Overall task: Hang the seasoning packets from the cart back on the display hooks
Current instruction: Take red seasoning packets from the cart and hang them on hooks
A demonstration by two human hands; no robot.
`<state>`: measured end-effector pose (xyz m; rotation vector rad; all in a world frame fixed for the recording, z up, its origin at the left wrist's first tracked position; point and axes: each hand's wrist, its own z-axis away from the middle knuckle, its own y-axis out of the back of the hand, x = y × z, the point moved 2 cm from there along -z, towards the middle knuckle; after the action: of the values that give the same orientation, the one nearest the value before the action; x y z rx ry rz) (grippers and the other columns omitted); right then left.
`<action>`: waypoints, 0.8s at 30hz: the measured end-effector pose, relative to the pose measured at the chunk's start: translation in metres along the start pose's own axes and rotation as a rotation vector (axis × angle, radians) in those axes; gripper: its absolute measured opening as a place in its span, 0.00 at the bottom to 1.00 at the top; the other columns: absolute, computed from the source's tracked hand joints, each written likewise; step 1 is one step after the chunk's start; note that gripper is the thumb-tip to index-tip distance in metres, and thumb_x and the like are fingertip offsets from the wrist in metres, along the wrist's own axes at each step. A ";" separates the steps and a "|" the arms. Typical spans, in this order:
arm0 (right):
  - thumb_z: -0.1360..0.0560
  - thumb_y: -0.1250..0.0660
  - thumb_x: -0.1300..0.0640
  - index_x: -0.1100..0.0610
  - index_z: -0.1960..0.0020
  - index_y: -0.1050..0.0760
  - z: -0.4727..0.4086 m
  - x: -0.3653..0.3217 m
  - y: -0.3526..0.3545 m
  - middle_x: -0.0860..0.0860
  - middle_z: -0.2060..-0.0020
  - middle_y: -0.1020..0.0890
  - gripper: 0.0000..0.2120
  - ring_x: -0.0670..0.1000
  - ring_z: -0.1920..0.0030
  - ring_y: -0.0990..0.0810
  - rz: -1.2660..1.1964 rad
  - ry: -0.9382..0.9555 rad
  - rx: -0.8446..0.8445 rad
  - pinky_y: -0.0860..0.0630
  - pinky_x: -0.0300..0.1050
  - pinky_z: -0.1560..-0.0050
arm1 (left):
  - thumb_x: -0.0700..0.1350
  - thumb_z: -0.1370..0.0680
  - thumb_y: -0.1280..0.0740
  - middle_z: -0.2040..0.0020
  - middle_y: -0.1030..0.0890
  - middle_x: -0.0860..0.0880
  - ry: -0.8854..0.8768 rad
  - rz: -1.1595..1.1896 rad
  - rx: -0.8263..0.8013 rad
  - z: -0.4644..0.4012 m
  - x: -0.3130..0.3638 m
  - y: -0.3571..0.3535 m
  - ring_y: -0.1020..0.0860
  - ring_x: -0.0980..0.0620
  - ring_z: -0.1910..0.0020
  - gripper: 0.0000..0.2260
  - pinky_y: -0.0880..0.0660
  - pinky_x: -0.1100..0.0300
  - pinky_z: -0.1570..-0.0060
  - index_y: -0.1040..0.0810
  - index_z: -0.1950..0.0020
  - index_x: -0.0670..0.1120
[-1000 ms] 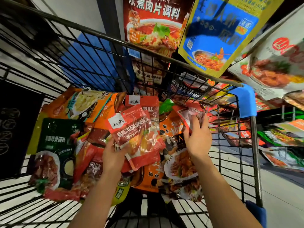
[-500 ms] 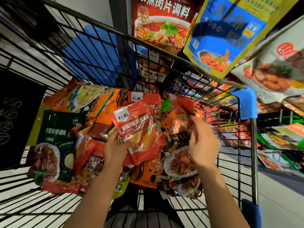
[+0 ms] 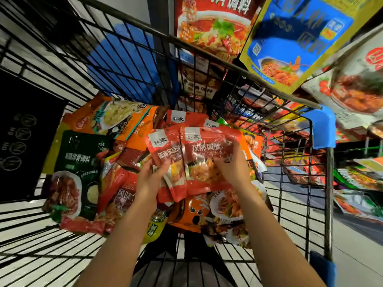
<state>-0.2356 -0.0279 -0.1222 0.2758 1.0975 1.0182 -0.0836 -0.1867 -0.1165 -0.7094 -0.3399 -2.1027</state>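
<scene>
Head view: over the wire cart point(image 3: 248, 104), both hands grip red seasoning packets side by side, the left hand point(image 3: 148, 179) pinching one packet point(image 3: 163, 148), the right hand point(image 3: 232, 166) holding another point(image 3: 205, 150), probably gathering matching ones for one hook. More packets point(image 3: 80, 162) fill the cart; hung display packets point(image 3: 294, 38) lie far right.

Black wire cart point(image 3: 128, 59) with blue corner guards point(image 3: 323, 129), floor heaped with seasoning packets. At left, a dark green packet point(image 3: 80, 162) lying flat beside the wall. Far left, an orange packet with a pale dish picture point(image 3: 118, 119). Near centre, an orange packet point(image 3: 192, 212) (partly buried), touching a packet showing a stir-fry plate point(image 3: 228, 206) toward the right. Red packets point(image 3: 116, 183) jumbled between.
</scene>
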 end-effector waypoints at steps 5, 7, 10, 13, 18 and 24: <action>0.25 0.29 0.46 0.50 0.21 0.45 -0.001 0.003 -0.007 0.59 0.22 0.46 0.39 0.60 0.25 0.42 0.200 -0.041 0.104 0.35 0.59 0.29 | 0.38 0.24 0.28 0.42 0.19 0.52 -0.072 -0.119 0.014 0.000 -0.002 -0.003 0.21 0.46 0.41 0.17 0.26 0.40 0.38 0.25 0.41 0.55; 0.20 0.37 0.46 0.50 0.21 0.45 0.000 0.002 -0.016 0.59 0.21 0.51 0.31 0.61 0.24 0.44 0.299 0.019 0.015 0.41 0.58 0.25 | 0.40 0.24 0.29 0.43 0.21 0.55 -0.115 -0.135 0.013 0.004 0.000 -0.004 0.23 0.49 0.41 0.18 0.26 0.41 0.38 0.26 0.41 0.60; 0.17 0.48 0.43 0.49 0.21 0.46 0.009 0.002 -0.028 0.58 0.21 0.50 0.27 0.61 0.21 0.53 0.363 0.092 -0.152 0.53 0.56 0.22 | 0.54 0.23 0.31 0.34 0.27 0.55 -0.159 -0.090 -0.050 0.013 0.005 -0.008 0.28 0.49 0.33 0.13 0.29 0.40 0.35 0.29 0.42 0.67; 0.18 0.48 0.40 0.44 0.21 0.47 0.023 -0.006 -0.034 0.50 0.20 0.49 0.28 0.57 0.21 0.56 0.301 0.169 -0.270 0.52 0.55 0.23 | 0.60 0.28 0.29 0.32 0.27 0.53 -0.154 -0.070 -0.105 0.013 0.002 -0.013 0.28 0.49 0.33 0.28 0.29 0.48 0.36 0.33 0.30 0.58; 0.17 0.45 0.45 0.42 0.22 0.45 0.046 -0.025 -0.049 0.43 0.21 0.51 0.24 0.52 0.21 0.56 0.185 0.310 -0.361 0.50 0.54 0.23 | 0.34 0.28 0.26 0.46 0.17 0.52 -0.157 -0.015 -0.028 0.012 -0.001 -0.010 0.18 0.52 0.47 0.27 0.21 0.61 0.55 0.29 0.33 0.48; 0.18 0.39 0.50 0.49 0.23 0.39 0.023 -0.012 -0.038 0.50 0.26 0.35 0.24 0.53 0.26 0.37 0.053 0.225 -0.133 0.35 0.51 0.28 | 0.36 0.30 0.25 0.49 0.16 0.54 -0.246 -0.041 0.100 0.011 0.038 0.036 0.17 0.54 0.51 0.21 0.22 0.54 0.49 0.25 0.44 0.55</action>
<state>-0.1967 -0.0518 -0.1277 0.0841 1.2230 1.1851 -0.0686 -0.2275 -0.0855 -0.9093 -0.5950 -2.0240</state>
